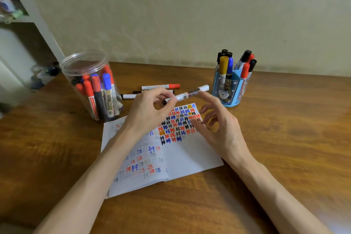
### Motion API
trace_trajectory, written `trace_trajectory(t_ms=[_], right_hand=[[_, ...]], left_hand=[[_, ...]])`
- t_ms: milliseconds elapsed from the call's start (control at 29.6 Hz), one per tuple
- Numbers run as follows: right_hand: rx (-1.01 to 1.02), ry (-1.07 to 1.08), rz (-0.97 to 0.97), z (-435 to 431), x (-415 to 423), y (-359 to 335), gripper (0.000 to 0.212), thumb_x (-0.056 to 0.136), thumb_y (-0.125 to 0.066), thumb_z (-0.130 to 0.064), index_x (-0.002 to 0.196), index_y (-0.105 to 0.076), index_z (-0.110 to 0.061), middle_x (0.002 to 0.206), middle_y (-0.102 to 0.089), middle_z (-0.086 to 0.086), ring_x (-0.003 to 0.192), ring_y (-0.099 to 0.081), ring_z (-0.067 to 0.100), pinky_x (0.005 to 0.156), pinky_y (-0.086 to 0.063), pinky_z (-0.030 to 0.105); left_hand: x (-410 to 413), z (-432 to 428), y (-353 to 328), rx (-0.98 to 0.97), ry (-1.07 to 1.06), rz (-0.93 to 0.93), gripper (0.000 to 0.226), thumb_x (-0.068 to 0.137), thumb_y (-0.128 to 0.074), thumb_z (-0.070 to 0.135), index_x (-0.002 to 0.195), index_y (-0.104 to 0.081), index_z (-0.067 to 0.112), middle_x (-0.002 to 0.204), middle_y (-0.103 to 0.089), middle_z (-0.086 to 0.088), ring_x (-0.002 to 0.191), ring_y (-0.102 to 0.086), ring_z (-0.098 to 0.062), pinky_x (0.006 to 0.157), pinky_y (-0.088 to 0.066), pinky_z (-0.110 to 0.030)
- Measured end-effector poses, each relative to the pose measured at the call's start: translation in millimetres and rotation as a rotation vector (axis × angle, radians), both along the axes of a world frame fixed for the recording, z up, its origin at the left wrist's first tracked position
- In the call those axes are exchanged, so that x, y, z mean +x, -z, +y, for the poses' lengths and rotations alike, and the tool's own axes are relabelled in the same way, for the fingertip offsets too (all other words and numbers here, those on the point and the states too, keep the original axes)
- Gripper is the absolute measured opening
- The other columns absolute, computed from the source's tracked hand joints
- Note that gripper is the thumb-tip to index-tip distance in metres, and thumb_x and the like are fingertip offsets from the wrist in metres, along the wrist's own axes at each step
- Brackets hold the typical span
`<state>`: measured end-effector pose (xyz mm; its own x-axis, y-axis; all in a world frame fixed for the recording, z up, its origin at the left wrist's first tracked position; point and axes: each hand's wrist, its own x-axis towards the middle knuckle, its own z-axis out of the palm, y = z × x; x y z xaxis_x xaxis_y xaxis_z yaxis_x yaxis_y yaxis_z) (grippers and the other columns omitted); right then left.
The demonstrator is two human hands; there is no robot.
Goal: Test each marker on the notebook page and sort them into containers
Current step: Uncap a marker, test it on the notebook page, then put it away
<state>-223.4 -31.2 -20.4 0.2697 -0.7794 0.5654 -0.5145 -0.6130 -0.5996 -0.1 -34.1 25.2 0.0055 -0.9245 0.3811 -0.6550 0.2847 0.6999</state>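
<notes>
Left hand (150,108) pinches marker (187,94) near its black end, held above notebook (190,156). Right hand (218,131) fingers spread, gripping nothing; index tip beside white end, contact unclear

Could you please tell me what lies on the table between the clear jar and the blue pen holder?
The head view shows loose markers lying flat there, one red-capped, plus a white marker pinched in the left hand.
</notes>
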Motion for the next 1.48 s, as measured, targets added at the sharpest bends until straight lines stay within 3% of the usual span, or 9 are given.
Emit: trace_trajectory(t_ms=[202,371,506,641,843,1046,1215,1383,1485], right_hand=[[-0.053,0.115,0.029,0,4,2,0.033,0.093,-0.073,-0.033,0.124,-0.068,-0.020,0.091,-0.061,-0.013,0.074,-0.058,0.007,0.062,-0.049,0.019],[0.229,-0.022,-0.357,4,4,-11,0.018,0.101,-0.069,-0.027,0.097,-0.070,-0.009,0.081,-0.074,-0.002,0.069,-0.071,0.014,0.061,-0.055,0.024],[0.399,-0.068,-0.478,4,10,-18,0.024,0.104,-0.065,-0.026,0.096,-0.070,-0.003,0.081,-0.076,0.009,0.068,-0.070,0.022,0.062,-0.054,0.027],[0.453,-0.073,-0.535,9,14,-14,0.028,0.105,-0.063,-0.027,0.097,-0.068,0.000,0.079,-0.073,0.017,0.067,-0.067,0.024,0.063,-0.054,0.034],[0.458,-0.100,-0.429,19,15,-18,0.021,0.100,-0.070,-0.029,0.096,-0.075,-0.010,0.073,-0.073,-0.008,0.063,-0.063,0.006,0.060,-0.050,0.020],[0.455,-0.170,-0.416,27,16,-20,0.020,0.101,-0.068,-0.030,0.092,-0.074,-0.013,0.073,-0.072,-0.002,0.064,-0.064,0.011,0.063,-0.052,0.025],[0.340,-0.028,-0.599,17,-16,-25,0.017,0.103,-0.067,-0.025,0.094,-0.071,-0.011,0.073,-0.067,0.000,0.067,-0.059,0.013,0.066,-0.049,0.025],[0.480,-0.071,-0.369,17,7,-20,0.023,0.102,-0.068,-0.027,0.094,-0.072,-0.006,0.070,-0.069,-0.002,0.061,-0.060,0.007,0.059,-0.049,0.020],[0.465,-0.056,-0.321,15,17,-10,0.019,0.101,-0.069,-0.022,0.093,-0.073,-0.005,0.071,-0.072,0.000,0.059,-0.064,0.006,0.059,-0.050,0.019]], left_hand=[[-9,21,-6,0.205,0.289,0.165,0.025,0.094,-0.068,0.046,0.098,-0.075,0.022,0.090,-0.076,0.010,0.091,-0.072,-0.006,0.080,-0.057,-0.021],[-17,21,11,0.175,0.303,-0.026,0.054,0.090,-0.067,0.053,0.139,-0.061,0.029,0.134,-0.064,0.018,0.122,-0.056,0.006,0.089,-0.049,-0.009],[-19,20,19,0.162,0.283,-0.040,0.029,0.098,-0.068,0.035,0.127,-0.070,0.030,0.116,-0.073,0.015,0.110,-0.067,-0.004,0.089,-0.057,-0.027],[-16,27,23,0.169,0.298,-0.047,0.012,0.099,-0.066,0.034,0.098,-0.073,0.024,0.084,-0.068,0.012,0.081,-0.066,-0.007,0.070,-0.052,-0.029],[-17,31,25,0.196,0.287,-0.121,0.020,0.103,-0.057,0.036,0.100,-0.071,0.022,0.086,-0.069,0.008,0.083,-0.067,-0.006,0.067,-0.050,-0.023],[-12,36,11,0.309,0.418,-0.019,0.027,0.104,-0.056,0.033,0.081,-0.066,0.023,0.075,-0.063,0.001,0.075,-0.062,-0.016,0.071,-0.050,-0.042],[37,35,2,0.357,0.395,-0.001,0.034,0.101,-0.048,0.044,0.089,-0.071,0.023,0.065,-0.055,-0.003,0.061,-0.054,-0.018,0.064,-0.047,-0.030],[23,31,13,0.343,0.305,-0.023,0.022,0.104,-0.052,0.040,0.087,-0.066,0.035,0.091,-0.072,0.014,0.104,-0.068,-0.005,0.084,-0.057,-0.033],[14,31,21,0.236,0.164,-0.169,0.025,0.103,-0.049,0.050,0.095,-0.064,0.031,0.091,-0.069,0.020,0.095,-0.066,0.003,0.076,-0.060,-0.033]])
